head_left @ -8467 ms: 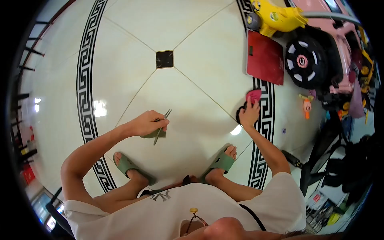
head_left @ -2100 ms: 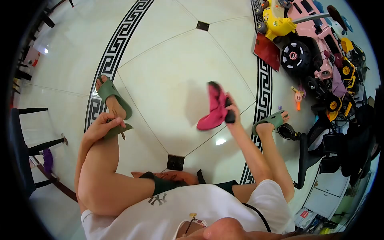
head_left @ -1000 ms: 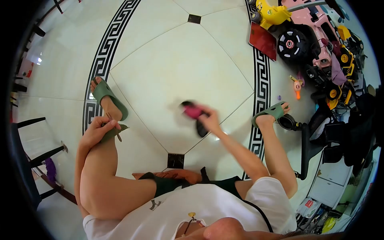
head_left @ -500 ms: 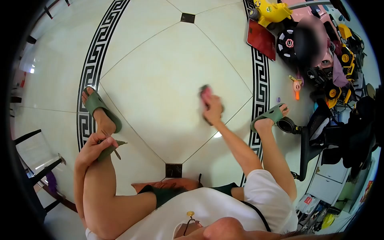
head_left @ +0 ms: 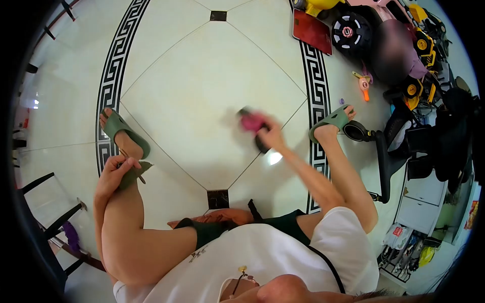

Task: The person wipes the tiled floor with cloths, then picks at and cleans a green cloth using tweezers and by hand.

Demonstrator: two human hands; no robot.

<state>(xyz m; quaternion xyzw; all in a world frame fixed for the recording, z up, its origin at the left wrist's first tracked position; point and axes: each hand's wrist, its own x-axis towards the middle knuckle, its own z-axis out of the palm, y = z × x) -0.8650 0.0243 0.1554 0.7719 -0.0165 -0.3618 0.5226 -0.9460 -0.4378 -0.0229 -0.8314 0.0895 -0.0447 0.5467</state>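
My right hand (head_left: pixel 272 135) is closed around a pink-and-black object (head_left: pixel 252 122), held out over the tiled floor between my feet. Motion blur hides what kind of object it is; a dark part shows at each end. My left hand (head_left: pixel 117 174) rests by my left knee, its fingers closed on a dull green, flat, pointed piece (head_left: pixel 132 177) with a thin brown strip or stick beside it. Whether that green piece is cloth or a leaf, I cannot tell. Green slippers are on both feet, the left slipper (head_left: pixel 132 137) and the right slipper (head_left: pixel 328 123).
An orange-brown item (head_left: pixel 237 216) lies under my seat. To the right are a red flat case (head_left: pixel 311 31), a black toy wheel (head_left: pixel 348 31), a small orange-tipped toy (head_left: pixel 364 87) and a black metal frame (head_left: pixel 385 166). A dark chair (head_left: pixel 48 230) stands at left.
My right hand has turned and tipped the pink-and-black object toward the left, showing more of its pink side. My left hand keeps its grip. The whole view has shifted slightly.
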